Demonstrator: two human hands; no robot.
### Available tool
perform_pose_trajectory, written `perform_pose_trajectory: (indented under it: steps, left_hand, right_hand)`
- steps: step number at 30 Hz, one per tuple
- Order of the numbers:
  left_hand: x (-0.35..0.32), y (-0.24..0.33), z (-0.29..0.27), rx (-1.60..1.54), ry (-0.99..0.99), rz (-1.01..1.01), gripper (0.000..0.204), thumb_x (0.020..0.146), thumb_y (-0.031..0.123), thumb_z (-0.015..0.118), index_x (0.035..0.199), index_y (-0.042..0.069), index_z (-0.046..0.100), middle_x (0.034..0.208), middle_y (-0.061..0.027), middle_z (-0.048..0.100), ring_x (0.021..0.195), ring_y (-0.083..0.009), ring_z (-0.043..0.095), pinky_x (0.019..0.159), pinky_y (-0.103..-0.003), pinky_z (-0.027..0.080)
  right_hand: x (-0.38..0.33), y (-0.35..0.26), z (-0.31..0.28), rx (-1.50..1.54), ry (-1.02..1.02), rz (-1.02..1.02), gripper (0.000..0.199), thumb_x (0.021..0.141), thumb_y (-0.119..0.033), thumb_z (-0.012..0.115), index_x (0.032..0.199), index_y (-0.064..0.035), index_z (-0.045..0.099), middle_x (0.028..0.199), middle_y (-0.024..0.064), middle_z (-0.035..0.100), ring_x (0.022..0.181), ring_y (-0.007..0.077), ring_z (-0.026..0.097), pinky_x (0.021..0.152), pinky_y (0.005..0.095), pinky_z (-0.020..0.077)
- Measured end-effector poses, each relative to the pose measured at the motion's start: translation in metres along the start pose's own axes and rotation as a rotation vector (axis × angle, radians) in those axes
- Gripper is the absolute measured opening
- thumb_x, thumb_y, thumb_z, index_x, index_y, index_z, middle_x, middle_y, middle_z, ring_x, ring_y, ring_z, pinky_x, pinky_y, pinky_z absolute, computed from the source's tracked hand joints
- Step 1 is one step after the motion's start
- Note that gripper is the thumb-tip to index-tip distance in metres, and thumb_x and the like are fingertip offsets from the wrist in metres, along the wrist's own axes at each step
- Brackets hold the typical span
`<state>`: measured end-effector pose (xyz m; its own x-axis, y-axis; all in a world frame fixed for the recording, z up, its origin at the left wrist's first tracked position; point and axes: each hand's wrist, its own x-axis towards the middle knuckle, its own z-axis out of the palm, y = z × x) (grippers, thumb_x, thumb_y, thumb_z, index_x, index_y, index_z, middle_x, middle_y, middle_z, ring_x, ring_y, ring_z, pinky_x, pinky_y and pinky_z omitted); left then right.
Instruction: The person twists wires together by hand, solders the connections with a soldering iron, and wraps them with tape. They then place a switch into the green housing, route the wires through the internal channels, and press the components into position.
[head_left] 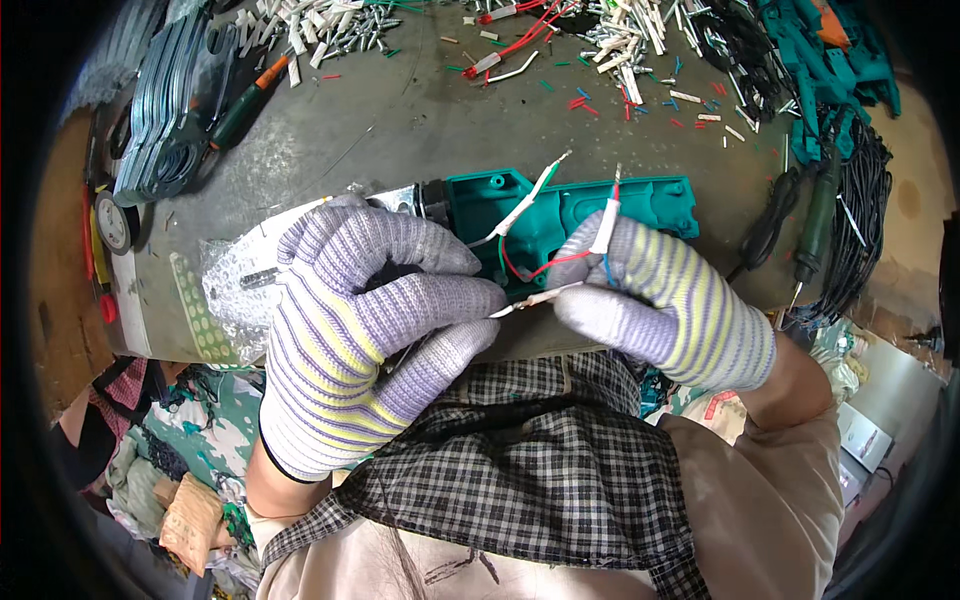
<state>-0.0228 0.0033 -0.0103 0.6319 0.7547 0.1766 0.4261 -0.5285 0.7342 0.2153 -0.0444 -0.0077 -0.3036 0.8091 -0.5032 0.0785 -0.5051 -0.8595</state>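
Grey bench (430, 120), loose bits (335, 22) along its far side; your L hand (350, 310) pinches one end of the thin wire (537, 298) btwn thumb & forefinger, R hand (675, 300) the other end, tho exact contact's hard to see. Wire's by the near edge of the open teal shell (655, 205). Prob. abt halfway: two white sleeves (518, 213) sit on other leads (556, 263), but this wire shows a bare stretch and the shell's uncovered, so joining & closing-up look left.

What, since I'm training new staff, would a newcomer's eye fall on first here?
Probably the left hand and right hand at centre, in striped gloves, holding a thin wire between them. Just beyond lies a bright teal casing, and small white pieces litter the far side of the table.
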Motion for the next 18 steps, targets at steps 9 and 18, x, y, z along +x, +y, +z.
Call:
perform_pose_trajectory:
  steps: [9,18]
  left_hand:
    - [0.003,0.0,-0.001,0.007,-0.042,-0.02,0.018,0.068,0.014,0.077,0.084,0.011,0.074,0.089,-0.0052,0.06,0.083,-0.0235,0.058,0.073,-0.037,0.044]
    - [0.004,0.001,0.0,0.049,-0.031,0.035,0.018,0.066,0.017,0.079,0.082,0.012,0.073,0.086,-0.0024,0.062,0.084,-0.0234,0.058,0.077,-0.038,0.044]
  right_hand:
    - [-0.001,-0.016,-0.001,-0.077,-0.037,0.071,0.022,0.088,-0.016,0.07,0.106,-0.0046,0.063,0.094,0.0036,0.066,0.088,0.0092,0.062,0.081,0.0247,0.0496]
    - [0.003,-0.015,0.0,-0.129,-0.009,0.062,0.021,0.088,-0.017,0.07,0.103,-0.0041,0.065,0.087,0.0026,0.066,0.085,0.008,0.06,0.079,0.0251,0.0485]
